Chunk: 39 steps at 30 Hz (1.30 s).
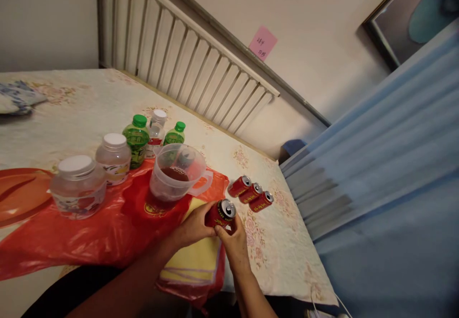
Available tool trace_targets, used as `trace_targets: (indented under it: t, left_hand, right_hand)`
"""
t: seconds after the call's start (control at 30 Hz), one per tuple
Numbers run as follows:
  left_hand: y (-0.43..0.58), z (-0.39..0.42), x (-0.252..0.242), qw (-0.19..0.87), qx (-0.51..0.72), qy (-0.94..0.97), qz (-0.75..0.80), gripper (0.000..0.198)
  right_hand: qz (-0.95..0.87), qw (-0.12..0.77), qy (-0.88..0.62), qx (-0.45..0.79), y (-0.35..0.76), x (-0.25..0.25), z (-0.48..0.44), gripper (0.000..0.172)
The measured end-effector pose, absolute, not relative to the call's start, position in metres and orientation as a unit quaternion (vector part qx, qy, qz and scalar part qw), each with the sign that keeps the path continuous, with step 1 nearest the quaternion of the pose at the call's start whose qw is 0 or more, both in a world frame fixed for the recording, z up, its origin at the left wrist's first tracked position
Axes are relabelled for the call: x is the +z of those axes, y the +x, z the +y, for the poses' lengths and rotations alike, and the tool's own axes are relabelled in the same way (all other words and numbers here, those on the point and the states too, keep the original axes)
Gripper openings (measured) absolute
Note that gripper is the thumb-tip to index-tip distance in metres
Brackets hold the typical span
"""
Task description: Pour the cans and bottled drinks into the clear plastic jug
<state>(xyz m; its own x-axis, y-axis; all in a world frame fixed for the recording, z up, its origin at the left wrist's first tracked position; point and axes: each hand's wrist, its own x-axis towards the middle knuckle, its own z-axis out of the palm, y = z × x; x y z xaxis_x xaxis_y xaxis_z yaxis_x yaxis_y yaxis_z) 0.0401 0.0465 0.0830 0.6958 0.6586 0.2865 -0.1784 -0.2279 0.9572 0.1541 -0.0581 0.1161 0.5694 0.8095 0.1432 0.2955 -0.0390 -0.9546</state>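
Both of my hands hold one red drink can (218, 214) with a silver top and an opened mouth. My left hand (197, 223) wraps its left side, and my right hand (234, 241) grips its lower right side. The can tilts over a folded yellow cloth (201, 260). Just behind it stands a clear plastic measuring jug (168, 189) with brown liquid inside, its handle pointing right. To the right, three similar red cans (251, 193) stand in a row on the flowered tablecloth.
Two white-lidded jars (79, 198), green-capped bottles (136, 141) and a white-capped bottle (156, 134) stand left of and behind the jug. A red plastic sheet (93, 241) lies beneath. An orange tray (21, 193) sits at far left. A radiator (186, 55) and blue curtain (376, 165) border the table.
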Motion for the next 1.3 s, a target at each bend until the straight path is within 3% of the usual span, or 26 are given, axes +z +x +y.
trace_targets:
  t: [0.23,0.53,0.8,1.03,1.3]
  left_hand:
    - [0.049,0.044,0.073,0.535,0.361,0.738,0.199,0.069]
    - [0.058,0.040,0.060,0.571,0.295,0.743,0.186,0.080]
    - [0.057,0.044,0.059,0.570,0.259,0.742,0.241,0.060]
    - [0.060,0.049,0.057,0.567,0.257,0.743,0.246,0.052]
    - [0.065,0.053,0.047,0.566,0.256,0.739,0.261,0.050]
  right_hand:
    - [-0.379,0.536,-0.723,0.217,0.154,0.112,-0.054,0.052]
    - [-0.356,0.541,-0.736,0.196,0.173,0.104,-0.068,0.046]
    - [-0.290,0.583,-0.749,0.124,0.256,0.089,-0.090,0.053]
    - [-0.223,0.544,-0.809,-0.025,0.341,0.069,-0.109,0.048]
    - [-0.209,0.553,-0.805,-0.042,0.387,0.058,-0.095,0.054]
